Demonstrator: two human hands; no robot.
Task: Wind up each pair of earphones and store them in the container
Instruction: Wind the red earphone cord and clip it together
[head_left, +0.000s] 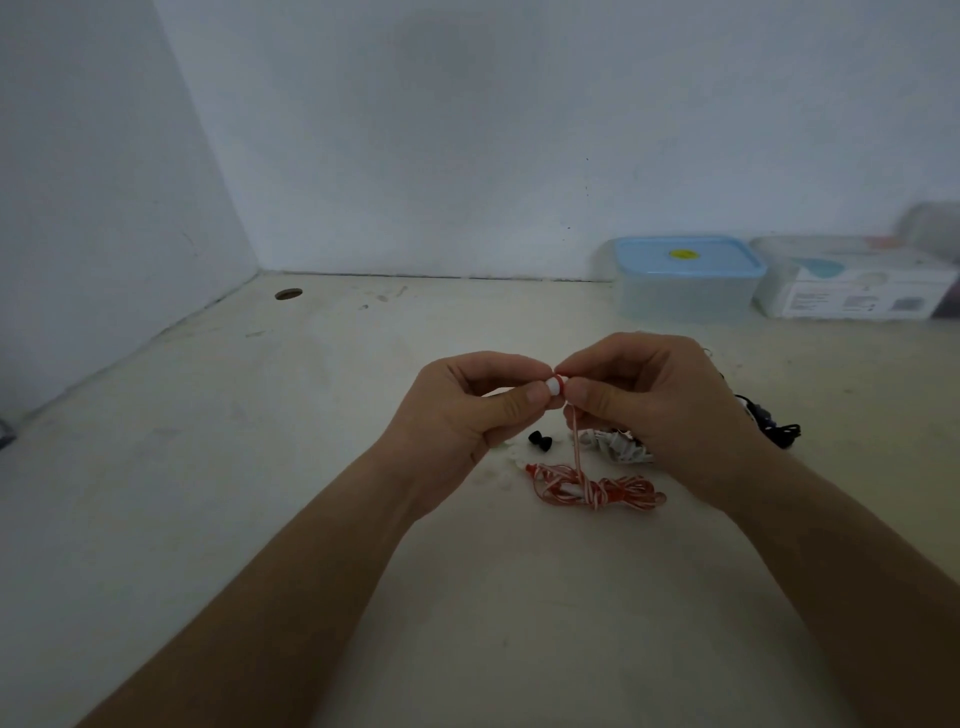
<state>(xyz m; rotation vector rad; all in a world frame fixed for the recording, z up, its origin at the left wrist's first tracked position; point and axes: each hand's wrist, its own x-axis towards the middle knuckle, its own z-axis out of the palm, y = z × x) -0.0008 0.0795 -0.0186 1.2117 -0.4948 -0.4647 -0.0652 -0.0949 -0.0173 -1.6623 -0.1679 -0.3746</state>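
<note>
Above the middle of the table (260, 441), both hands meet on one earbud (555, 385), a white tip with a red ring. The left hand (467, 410) pinches its white end between thumb and forefinger, with the other fingers curled in. The right hand (660, 410) pinches its red end in the same narrow grip, thumb against forefinger. From the earbud a red-and-white striped cord (575, 441) drops straight down to the rest of the red earphones (597, 488), which lie in a loose tangle on the table just near of the hands. A small black tip (540, 439) lies on the table between the wrists. Just right of it is a bundle of white earphones (621, 446), partly hidden behind the right hand. Black earphones (776, 428) lie on the table to the right of that hand, and only part of them shows. The container (680, 301) stands far right against the wall (467, 130). It is clear-sided and closed under a pale blue lid (727, 262), and what it holds cannot be made out. A round yellow sticker (682, 254) sits on the lid, with no writing legible on it. Just right of the container is a white box (852, 293) with lines of print and a square code on its near face, all too blurred to read. A round hole (288, 294) shows in the table at far left.
</note>
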